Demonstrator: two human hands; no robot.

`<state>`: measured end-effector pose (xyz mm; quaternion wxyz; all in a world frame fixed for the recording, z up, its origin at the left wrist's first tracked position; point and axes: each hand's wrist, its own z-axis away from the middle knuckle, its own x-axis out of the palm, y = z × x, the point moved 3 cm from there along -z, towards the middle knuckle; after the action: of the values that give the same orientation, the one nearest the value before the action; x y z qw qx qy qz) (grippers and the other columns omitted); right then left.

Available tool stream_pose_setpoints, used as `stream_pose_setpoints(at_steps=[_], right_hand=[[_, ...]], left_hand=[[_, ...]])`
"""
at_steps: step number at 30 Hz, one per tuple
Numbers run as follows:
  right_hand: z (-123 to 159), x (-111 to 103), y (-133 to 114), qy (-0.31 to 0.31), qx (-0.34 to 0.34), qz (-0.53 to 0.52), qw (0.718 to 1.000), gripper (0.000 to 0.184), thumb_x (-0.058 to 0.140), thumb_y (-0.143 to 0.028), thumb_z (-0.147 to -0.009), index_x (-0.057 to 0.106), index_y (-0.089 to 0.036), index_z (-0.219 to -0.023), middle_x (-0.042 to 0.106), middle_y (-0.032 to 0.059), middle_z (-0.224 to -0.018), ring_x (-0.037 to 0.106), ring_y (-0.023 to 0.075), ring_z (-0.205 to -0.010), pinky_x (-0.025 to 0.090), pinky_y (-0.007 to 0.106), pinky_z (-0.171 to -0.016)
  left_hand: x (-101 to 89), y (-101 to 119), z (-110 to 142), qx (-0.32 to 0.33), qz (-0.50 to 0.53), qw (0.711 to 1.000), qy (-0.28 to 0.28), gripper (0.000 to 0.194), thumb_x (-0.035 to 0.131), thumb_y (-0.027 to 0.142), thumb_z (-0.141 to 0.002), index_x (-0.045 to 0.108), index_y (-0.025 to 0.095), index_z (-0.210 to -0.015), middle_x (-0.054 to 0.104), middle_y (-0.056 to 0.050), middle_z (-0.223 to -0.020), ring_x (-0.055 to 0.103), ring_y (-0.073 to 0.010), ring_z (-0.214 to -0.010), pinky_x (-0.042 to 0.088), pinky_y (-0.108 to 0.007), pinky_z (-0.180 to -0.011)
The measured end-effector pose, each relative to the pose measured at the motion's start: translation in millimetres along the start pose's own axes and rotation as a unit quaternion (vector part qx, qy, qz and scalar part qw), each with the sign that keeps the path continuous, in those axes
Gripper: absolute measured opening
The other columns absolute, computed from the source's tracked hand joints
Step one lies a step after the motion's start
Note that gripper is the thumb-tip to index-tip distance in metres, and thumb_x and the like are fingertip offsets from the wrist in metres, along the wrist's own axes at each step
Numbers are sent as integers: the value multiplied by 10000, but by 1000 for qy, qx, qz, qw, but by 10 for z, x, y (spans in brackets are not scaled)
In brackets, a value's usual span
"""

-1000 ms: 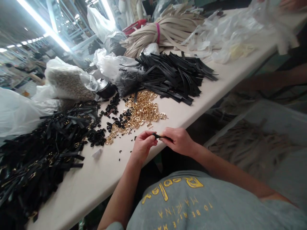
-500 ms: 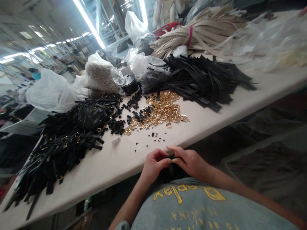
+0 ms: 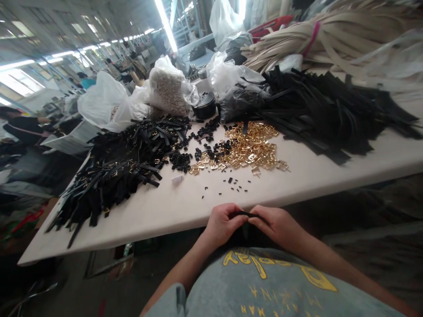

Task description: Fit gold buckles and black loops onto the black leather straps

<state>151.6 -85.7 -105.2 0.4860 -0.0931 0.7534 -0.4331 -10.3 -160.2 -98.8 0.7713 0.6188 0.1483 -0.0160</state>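
My left hand and my right hand meet just in front of the table's near edge. Both are closed, fingertips pinching a short black strap stretched between them; the fingers cover much of it. Beyond my hands, several tiny black bits are scattered on the tabletop. Behind those lies a heap of gold buckles, with small black strap loops to its left. Black straps with gold buckles pile up at the left, and plain black straps at the right.
The pale table runs across the view. At its back stand a plastic bag of pale pellets, a dark round tin and a bundle of beige straps. A small white scrap lies near the loops. Another person is at far left.
The view has swung left, so the table and its heaps appear further right. My hands stay together in front of the edge, and more of the black strap shows along my right fingers.
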Motion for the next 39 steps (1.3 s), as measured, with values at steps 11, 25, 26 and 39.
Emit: stream_pose_setpoints(at_steps=[11, 25, 26, 39], right_hand=[[-334, -148, 32, 3, 64, -131, 989, 279, 466, -359, -926, 583, -190, -737, 555, -12, -562, 511, 123, -496, 397, 245, -507], [-420, -158, 194, 73, 104, -231, 965, 322, 485, -408, -924, 556, -186, -703, 468, -50, -480, 433, 93, -437, 351, 229, -462], [-420, -158, 195, 74, 101, -230, 965, 315, 482, -399, -926, 555, -186, -705, 470, -50, -485, 437, 94, -440, 355, 229, -464], [-480, -166, 185, 92, 80, -237, 964, 313, 501, -406, -913, 547, -181, -701, 480, -47, -521, 457, 87, -458, 369, 216, -475]], left_hand=[[-557, -41, -411, 40, -30, 999, 18, 209, 720, 376, -740, 702, 168, -746, 656, -8, -664, 535, -119, -598, 408, -235, -583], [-1226, 191, -1483, 144, -341, 920, 130, 90, 653, 238, -791, 729, 217, -832, 689, -26, -814, 611, -158, -712, 456, -287, -699], [-1224, 200, -1494, 137, -373, 907, 138, 93, 653, 236, -793, 732, 219, -839, 688, -29, -817, 610, -164, -715, 453, -296, -709], [-1185, 112, -1471, 115, -420, 889, 144, 102, 696, 276, -737, 665, 195, -789, 642, -22, -774, 563, -174, -736, 410, -294, -690]])
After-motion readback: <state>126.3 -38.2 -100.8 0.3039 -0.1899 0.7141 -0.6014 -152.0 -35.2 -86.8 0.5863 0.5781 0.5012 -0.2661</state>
